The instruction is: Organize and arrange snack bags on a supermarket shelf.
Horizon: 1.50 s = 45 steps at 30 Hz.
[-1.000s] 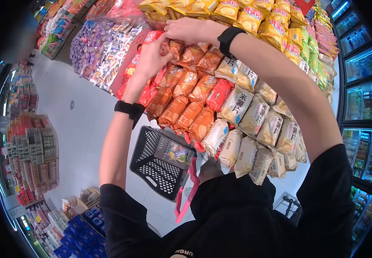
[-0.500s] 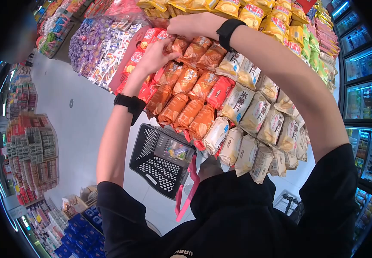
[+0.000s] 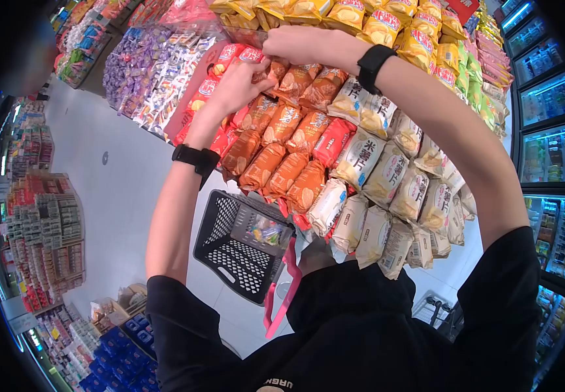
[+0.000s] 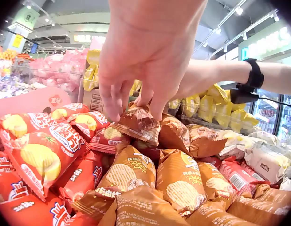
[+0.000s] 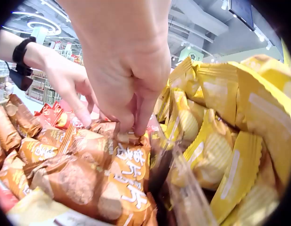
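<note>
Several rows of brown potato chip bags [image 3: 285, 123] lie on the display. My left hand [image 3: 235, 85] is at their far left corner, beside red chip bags [image 4: 42, 157]. In the left wrist view, its thumb and fingers come down on both sides of one brown chip bag [image 4: 140, 123] and pinch it. My right hand [image 3: 305, 47] reaches across from the right to the same spot. Its thumb and forefinger pinch the top edge of a brown bag in the right wrist view, right next to my left thumb. The right fingertips are hidden in the head view.
A clear divider [image 5: 192, 188] separates the brown bags from yellow chip bags [image 5: 251, 160] behind. Cream-coloured bags [image 3: 387, 173] fill the right side. Wrapped candies [image 3: 138, 81] lie to the left. A black basket [image 3: 230, 251] with a pink handle [image 3: 283, 287] stands below the display's front.
My right hand and forearm have shifted slightly to the right. My left hand has moved a little the same way and stays by the corner brown bag.
</note>
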Available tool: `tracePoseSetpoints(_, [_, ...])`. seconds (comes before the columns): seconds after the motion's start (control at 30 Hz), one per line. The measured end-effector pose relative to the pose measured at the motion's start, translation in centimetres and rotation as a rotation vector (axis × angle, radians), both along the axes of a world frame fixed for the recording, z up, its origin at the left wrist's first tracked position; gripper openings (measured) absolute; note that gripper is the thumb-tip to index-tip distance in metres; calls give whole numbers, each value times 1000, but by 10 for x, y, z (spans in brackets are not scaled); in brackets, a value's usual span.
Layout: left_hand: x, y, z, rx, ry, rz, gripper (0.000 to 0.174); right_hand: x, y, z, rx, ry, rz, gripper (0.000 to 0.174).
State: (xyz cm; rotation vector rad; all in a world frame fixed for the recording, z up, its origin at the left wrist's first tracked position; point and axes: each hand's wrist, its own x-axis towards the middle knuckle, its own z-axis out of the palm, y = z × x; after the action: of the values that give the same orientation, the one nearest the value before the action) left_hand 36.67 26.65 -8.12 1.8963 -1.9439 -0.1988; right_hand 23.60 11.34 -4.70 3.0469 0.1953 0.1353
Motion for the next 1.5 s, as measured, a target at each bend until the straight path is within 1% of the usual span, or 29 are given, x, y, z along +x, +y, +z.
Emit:
tracePoseSetpoints(0.03, [1,0,-2,-59,26,-32,41,-5,3,0,20,19,-29,32])
tracePoseSetpoints(0.07, [1,0,-6,-70,20,-45,39,-10,2,-8,51,17,-19,44])
tracePoseSetpoints(0.17, [-1,4,-8,-106,5,-74,33,-22,9,-20,168,-2,-71,49])
tracePoseSetpoints(0.2, [0,4,-11,-122,6,-85,32,-19,11,-25,169,26,-136,53])
tracePoseSetpoints(0.3, [3,2,-15,-133,-2,-110,31,-21,15,-28,278,-126,-151,50])
tracePoseSetpoints(0.33, [5,2,-16,-137,-18,-120,32,-25,20,-19,300,-129,-226,48])
tracePoseSetpoints(0.37, [6,3,-16,-140,-34,-129,34,-23,21,-17,290,-94,-266,47])
tracePoseSetpoints(0.43, [4,6,-8,-24,109,2,40,-21,16,-19,268,-22,-350,45])
tracePoseSetpoints(0.47, [3,7,-4,35,182,67,44,-20,13,-21,301,-46,-351,44])
tracePoseSetpoints(0.57, [23,2,-27,41,380,170,55,-20,9,-27,384,-101,-354,43])
tracePoseSetpoints(0.6, [14,6,-16,123,498,210,68,-22,8,-27,398,-110,-355,43])
tracePoseSetpoints(0.7, [21,-5,-23,166,342,275,72,-22,8,-23,419,-121,-373,41])
tracePoseSetpoints(0.77, [21,-4,-23,186,335,294,73,-24,11,-15,406,-139,-377,40])
tracePoseSetpoints(0.8, [23,-4,-23,197,330,302,74,-23,9,-18,450,-165,-391,41])
tracePoseSetpoints(0.87, [26,0,-27,209,412,283,67,-17,5,-22,539,-221,-417,42])
tracePoseSetpoints(0.9, [26,2,-25,213,452,273,64,-14,1,-26,541,-248,-405,44])
tracePoseSetpoints(0.97, [29,8,-21,232,430,276,57,-9,-6,-36,549,-299,-385,48])
tracePoseSetpoints(1.07, [31,12,-22,217,428,284,48,-10,-2,-33,515,-268,-346,52])
tracePoseSetpoints(1.1, [31,13,-24,205,434,288,45,-10,2,-29,513,-231,-377,54])
tracePoseSetpoints(1.17, [33,15,-19,257,423,291,43,-9,14,-20,511,-152,-436,56])
tracePoseSetpoints(1.2, [36,17,-22,259,412,293,43,-5,14,-25,493,-225,-387,48])
tracePoseSetpoints(1.3, [44,17,-28,272,420,304,46,-1,9,-36,564,-292,-439,30])
tracePoseSetpoints(1.37, [45,18,-28,282,450,322,47,4,-5,-44,578,-397,-390,21])
tracePoseSetpoints(1.4, [43,19,-26,288,458,320,46,3,-4,-39,585,-449,-365,18])
tracePoseSetpoints(1.5, [38,19,-20,311,494,332,47,-2,3,-29,487,-392,-491,14])
